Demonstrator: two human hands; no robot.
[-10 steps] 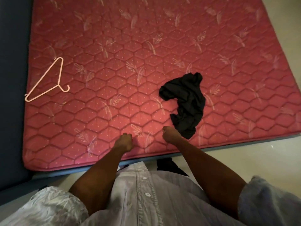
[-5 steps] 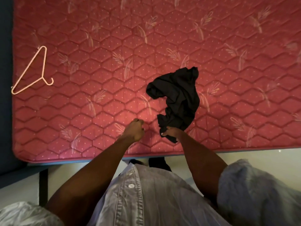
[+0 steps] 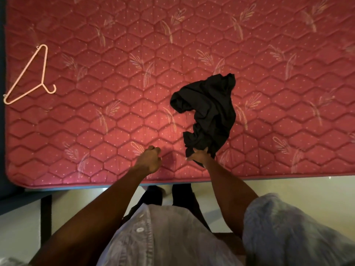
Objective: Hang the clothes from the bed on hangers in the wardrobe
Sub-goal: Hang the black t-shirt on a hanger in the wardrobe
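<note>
Black garment (image 3: 208, 110), crumpled in a loose heap, lies on the red quilted mattress (image 3: 119, 77) toward its near edge, a little right of the middle. The right hand (image 3: 199, 155) now has its grip closed on the garment's nearest corner, fingers curled into the cloth; a second ago that hand was only a fist on the mattress just short of the fabric, and half a second ago it had just reached the cloth. The heap itself keeps much the same shape as before, its near end gathered under the fingers. The left hand (image 3: 150, 159) is curled into a loose fist holding nothing, just beside the right hand and apart from the garment, much as it was earlier, though both arms have reached farther over the bed.

A pink hanger (image 3: 28, 75) lies flat near the mattress's left edge, well apart from the garment and both hands, with its hook pointing toward the garment's side. Its far tip sits right at the mattress border, beside the dark strip (image 3: 2, 131) along that side.

The near edge of the mattress runs just below the hands, with pale floor (image 3: 297, 189) beyond it at the right. Bare mattress lies between hanger and garment, and more stretches past the garment to the far side and to the right.
</note>
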